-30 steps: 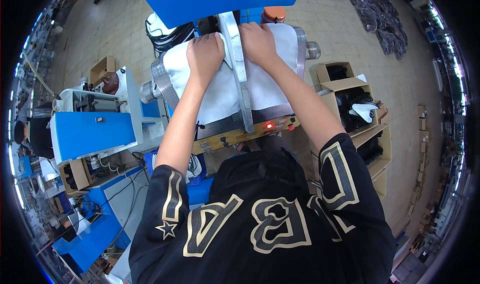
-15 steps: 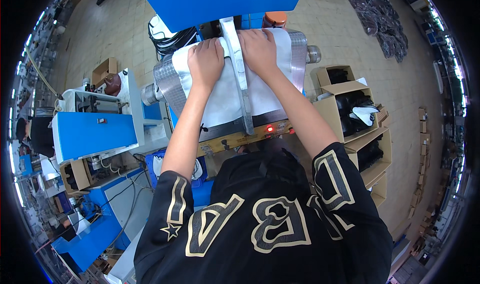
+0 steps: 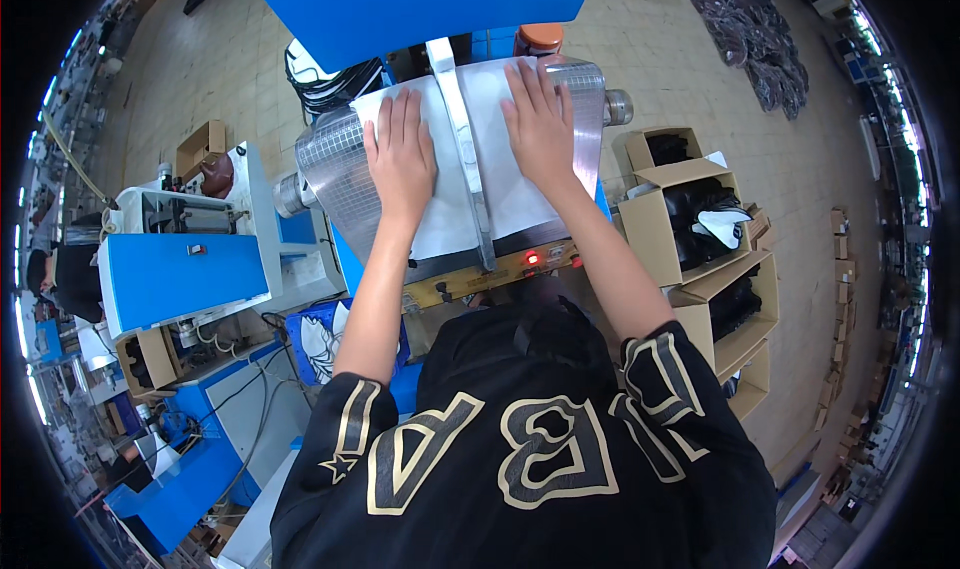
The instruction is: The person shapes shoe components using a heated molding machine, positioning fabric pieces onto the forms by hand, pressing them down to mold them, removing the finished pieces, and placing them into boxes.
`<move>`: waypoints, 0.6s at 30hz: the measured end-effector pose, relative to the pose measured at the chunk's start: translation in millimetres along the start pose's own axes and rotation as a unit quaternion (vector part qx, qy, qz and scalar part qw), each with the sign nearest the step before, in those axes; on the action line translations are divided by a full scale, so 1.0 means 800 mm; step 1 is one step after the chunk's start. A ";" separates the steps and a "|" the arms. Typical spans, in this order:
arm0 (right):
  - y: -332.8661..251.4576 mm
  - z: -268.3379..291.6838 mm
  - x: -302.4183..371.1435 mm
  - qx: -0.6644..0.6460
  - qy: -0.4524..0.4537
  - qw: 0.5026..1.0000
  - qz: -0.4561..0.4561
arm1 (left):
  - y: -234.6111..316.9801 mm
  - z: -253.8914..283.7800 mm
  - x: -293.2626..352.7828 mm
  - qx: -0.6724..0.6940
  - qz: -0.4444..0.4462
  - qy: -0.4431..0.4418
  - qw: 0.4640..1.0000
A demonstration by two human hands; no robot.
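Observation:
A white sheet of pliable material (image 3: 447, 214) lies over the curved silver metal plates (image 3: 335, 174) of a machine. Down its middle runs a narrow metal bar (image 3: 462, 134), with sheet showing on both sides. My left hand (image 3: 403, 164) rests flat on the sheet left of the bar, fingers stretched out and pointing away from me. On the right side, my right hand (image 3: 543, 134) lies flat with its fingers spread, near the sheet's far right edge. Neither hand grasps anything.
A blue machine hood (image 3: 420, 9) hangs beyond the plates. Along the near edge runs a control panel (image 3: 480, 277) with a lit red light. Open cartons (image 3: 650, 234) holding black pieces stand at right; a blue machine (image 3: 190, 279) stands at left.
Both hands have gone from curled fingers to flat, stretched ones on the sheet. My right hand has shifted away from the bar to the right. The sheet's left edge sits further right.

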State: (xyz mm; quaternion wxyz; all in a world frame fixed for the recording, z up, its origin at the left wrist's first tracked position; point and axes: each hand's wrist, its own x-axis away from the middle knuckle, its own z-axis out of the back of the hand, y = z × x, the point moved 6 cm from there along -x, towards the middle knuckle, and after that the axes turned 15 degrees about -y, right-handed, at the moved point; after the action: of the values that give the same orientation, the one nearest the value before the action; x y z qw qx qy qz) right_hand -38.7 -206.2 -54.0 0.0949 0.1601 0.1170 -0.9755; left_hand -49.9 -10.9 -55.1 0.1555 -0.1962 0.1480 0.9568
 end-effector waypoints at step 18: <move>0.149 -0.040 0.486 -0.360 -0.199 0.818 -0.401 | -0.113 -0.247 0.520 0.361 0.107 -0.611 0.696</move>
State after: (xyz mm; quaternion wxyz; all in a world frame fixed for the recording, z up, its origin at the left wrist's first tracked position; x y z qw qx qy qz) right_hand -364.7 -369.3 -237.4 -0.2330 -0.1443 0.4925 -0.8261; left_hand -316.4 102.5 -424.3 0.1677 0.5201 0.3742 0.7492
